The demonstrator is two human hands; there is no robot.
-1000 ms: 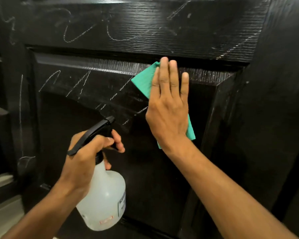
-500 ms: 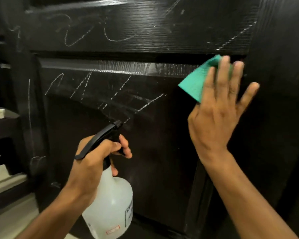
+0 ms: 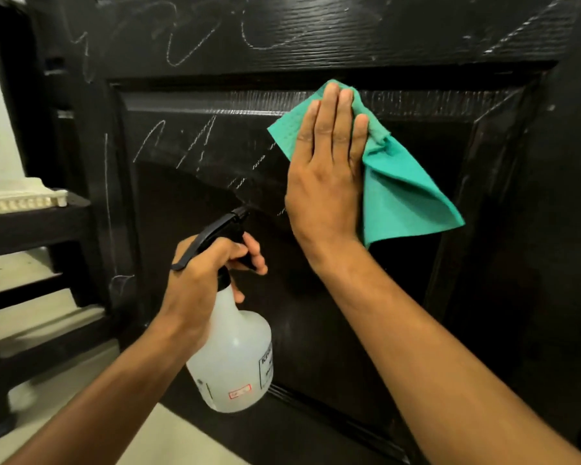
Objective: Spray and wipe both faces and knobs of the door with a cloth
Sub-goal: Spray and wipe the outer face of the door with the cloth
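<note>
Green cloth (image 3: 406,196) is pinned flat under your right hand (image 3: 326,182), fingers straight, at the upper edge of the door (image 3: 366,313) panel. Chalky scribbles (image 3: 182,142) lie just left of the cloth, running slantwise, so I'd guess the next swipe goes leftward. Your left hand (image 3: 205,280), below the cloth, grips the spray bottle (image 3: 235,357), finger curled on the trigger.

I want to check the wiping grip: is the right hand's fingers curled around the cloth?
No, the right hand lies flat with straight fingers, pressing the cloth against the door.
</note>
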